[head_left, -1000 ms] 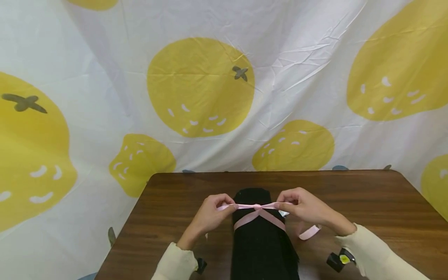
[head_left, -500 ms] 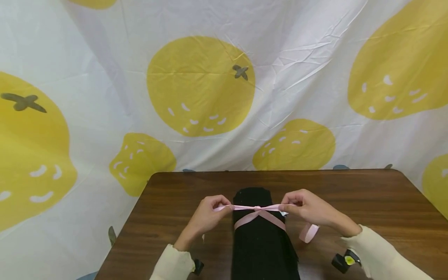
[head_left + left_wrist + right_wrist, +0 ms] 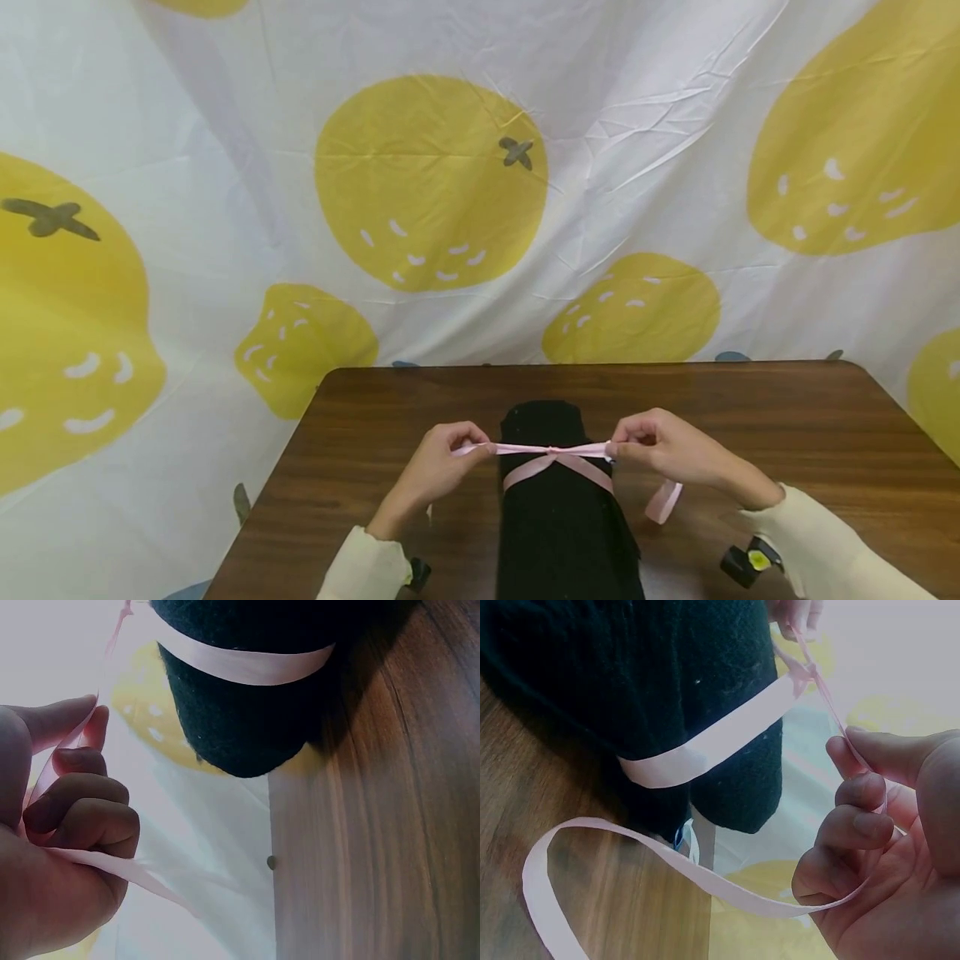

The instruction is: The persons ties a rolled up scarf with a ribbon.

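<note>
A rolled black cloth lies lengthwise on the table, with a pink ribbon wrapped round it and knotted on top. My left hand pinches one end of the ribbon between thumb and forefinger, left of the knot. On the other side my right hand pinches the second end, and the ribbon stretches taut between both hands. In the left wrist view a short ribbon tail hangs past the curled fingers. A longer loose tail loops down from the right hand in the right wrist view.
The brown wooden table ends at a far edge just behind the roll. Behind it hangs a white curtain printed with yellow fruit. A small white tag shows at the end of the roll.
Both hands have moved slightly apart, left hand leftward and right hand rightward, drawing the ribbon out longer. The knot looks smaller and tighter. The loose tail on the right has shifted.
</note>
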Demonstrator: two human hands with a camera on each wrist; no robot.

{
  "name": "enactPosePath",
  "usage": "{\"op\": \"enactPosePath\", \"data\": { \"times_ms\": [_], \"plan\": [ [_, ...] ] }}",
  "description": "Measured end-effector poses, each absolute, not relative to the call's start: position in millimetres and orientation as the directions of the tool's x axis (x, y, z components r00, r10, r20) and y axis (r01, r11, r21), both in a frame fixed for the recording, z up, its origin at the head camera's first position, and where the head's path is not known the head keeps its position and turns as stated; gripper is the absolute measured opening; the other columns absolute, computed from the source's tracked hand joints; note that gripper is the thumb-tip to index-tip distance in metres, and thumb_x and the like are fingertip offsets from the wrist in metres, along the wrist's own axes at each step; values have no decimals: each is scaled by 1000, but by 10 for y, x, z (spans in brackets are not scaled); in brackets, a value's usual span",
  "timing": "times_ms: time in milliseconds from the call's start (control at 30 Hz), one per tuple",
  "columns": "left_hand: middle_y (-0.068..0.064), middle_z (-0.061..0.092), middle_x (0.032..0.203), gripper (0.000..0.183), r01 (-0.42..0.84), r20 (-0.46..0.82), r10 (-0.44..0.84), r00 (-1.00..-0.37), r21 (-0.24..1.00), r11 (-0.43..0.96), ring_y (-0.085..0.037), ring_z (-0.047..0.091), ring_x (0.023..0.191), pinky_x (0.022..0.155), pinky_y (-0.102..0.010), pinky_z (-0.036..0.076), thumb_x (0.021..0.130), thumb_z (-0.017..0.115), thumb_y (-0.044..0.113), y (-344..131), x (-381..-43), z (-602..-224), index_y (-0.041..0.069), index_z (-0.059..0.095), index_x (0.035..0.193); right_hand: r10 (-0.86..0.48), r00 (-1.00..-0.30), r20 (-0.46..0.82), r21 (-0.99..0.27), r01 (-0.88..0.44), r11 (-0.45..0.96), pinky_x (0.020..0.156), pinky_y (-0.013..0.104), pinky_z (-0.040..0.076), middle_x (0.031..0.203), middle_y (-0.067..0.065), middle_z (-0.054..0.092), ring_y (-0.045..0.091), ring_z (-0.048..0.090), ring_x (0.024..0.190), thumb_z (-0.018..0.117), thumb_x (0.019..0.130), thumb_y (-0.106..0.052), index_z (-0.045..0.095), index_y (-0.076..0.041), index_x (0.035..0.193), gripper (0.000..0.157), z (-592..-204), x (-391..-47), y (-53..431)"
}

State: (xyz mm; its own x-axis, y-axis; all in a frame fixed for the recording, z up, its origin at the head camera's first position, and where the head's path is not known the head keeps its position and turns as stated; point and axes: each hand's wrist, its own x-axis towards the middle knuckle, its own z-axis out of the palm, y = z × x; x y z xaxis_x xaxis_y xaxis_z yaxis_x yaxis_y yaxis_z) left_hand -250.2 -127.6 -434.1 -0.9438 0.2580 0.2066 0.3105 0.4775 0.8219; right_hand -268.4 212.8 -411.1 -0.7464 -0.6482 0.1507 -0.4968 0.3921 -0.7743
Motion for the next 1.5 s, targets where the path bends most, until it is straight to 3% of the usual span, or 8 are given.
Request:
{"op": "enactPosePath", "data": {
  "times_ms": [467,800,1033,1500],
  "plan": [
    [6,54,69,12,301,166,290,-942,800,520,-9,45,64,57,-23,37,90,73,23,-1353,-2489,-4431,12,73,85,-659,-745,109,-786,-470,402,46,21,29,62,-13,39,-1,35,54,65,96,-18,67,-19,79,17,-4229,-2655,2226],
    [8,57,71,11,306,134,325,-936,766,565,-7,48,66,60,-23,41,90,73,23,-1416,-2468,-4611,15,72,82,-717,-686,124,-806,-491,330,45,19,25,62,-16,37,-5,33,52,60,98,-12,59,-13,76,22,-4428,-2664,2254],
    [7,58,73,10,304,122,340,-933,773,557,-8,50,68,62,-24,42,91,72,20,-1427,-2465,-4696,15,73,82,-724,-680,120,-796,-501,338,45,17,27,61,-17,39,-5,35,51,60,99,-17,56,-5,76,26,-4555,-2681,2251],
    [7,58,74,13,310,105,379,-919,786,534,-8,50,70,65,-24,42,92,70,23,-1402,-2499,-4776,13,71,84,-720,-690,76,-844,-429,322,45,19,31,59,-8,45,-3,40,52,56,101,-13,59,-3,81,22,-4715,-2696,2279]
  ]
}}
